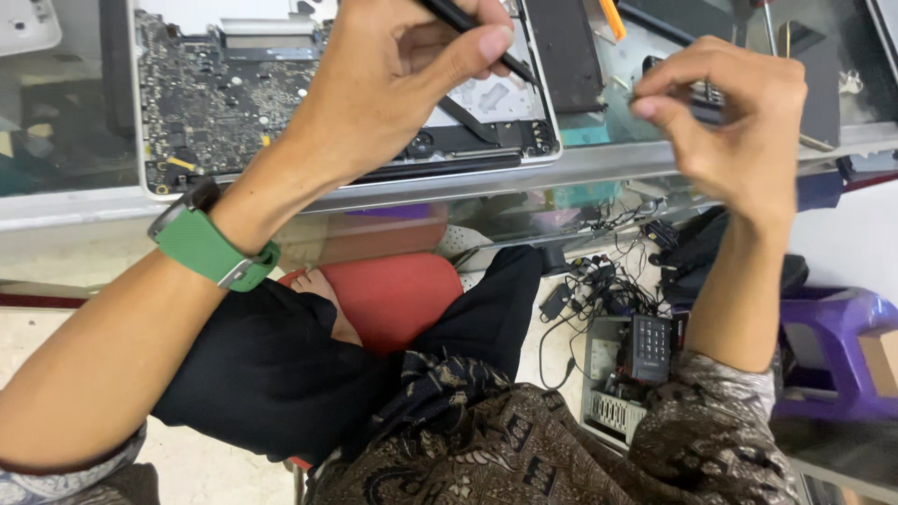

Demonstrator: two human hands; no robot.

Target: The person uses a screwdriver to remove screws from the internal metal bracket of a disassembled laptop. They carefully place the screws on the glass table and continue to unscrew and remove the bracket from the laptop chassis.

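An opened silver laptop [351,182] lies on a glass counter, its dark circuit board [224,93] exposed at the left. My left hand [402,75], with a green wrist strap [208,248], grips a thin black tool [514,64] over the laptop's right half. My right hand [730,112] pinches a small dark part [703,93] just right of the laptop. What the tool tip touches is hidden by my fingers.
A black panel [564,51] and an orange pry tool [613,17] lie beside the laptop. Under the counter sit a red stool [402,295], tangled cables [603,281], a grey device with a keypad [636,360] and a purple plastic stool [842,346].
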